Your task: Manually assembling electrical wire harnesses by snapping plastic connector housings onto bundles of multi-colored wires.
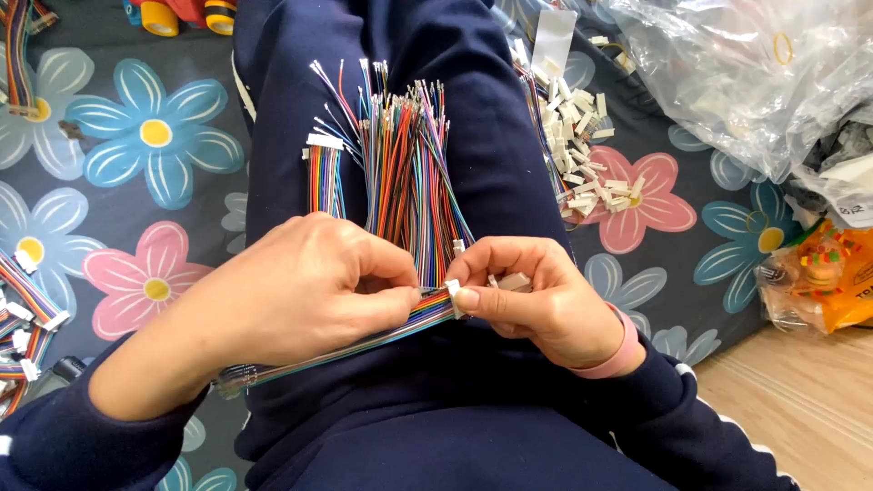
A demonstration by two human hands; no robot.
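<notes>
Left hand (300, 291) pinches a flat rainbow ribbon of thin multicoloured wires (364, 336), fingers closed on it near its 3 o'clock end, so the wire ends sit lined up and steady. The ribbon lies across the lap, running from about 8 o'clock to centre, its tail hanging past the left wrist.

Right hand (536, 300), pink band on the wrist, has thumb and forefinger clamped on a small white plastic connector housing (453, 293) right at the ribbon's tip, touching it. More small white pieces seem tucked in the curled fingers, likely kept there within reach.

At 12 o'clock from the hands, a loose bundle of multicoloured wires with bare metal ends (409, 173) rests along the dark blue trouser leg (491, 136), fanned upward, close by. Just beside it at 11 o'clock is a short ribbon already capped with a white connector (324, 168).

At 2 o'clock, a scattered pile of white connector housings (582, 155) on the flowered mat (136, 136). Far at 9 o'clock, finished coloured ribbons (27, 309). Clear plastic bags (727, 73) at 1 o'clock, well apart.
</notes>
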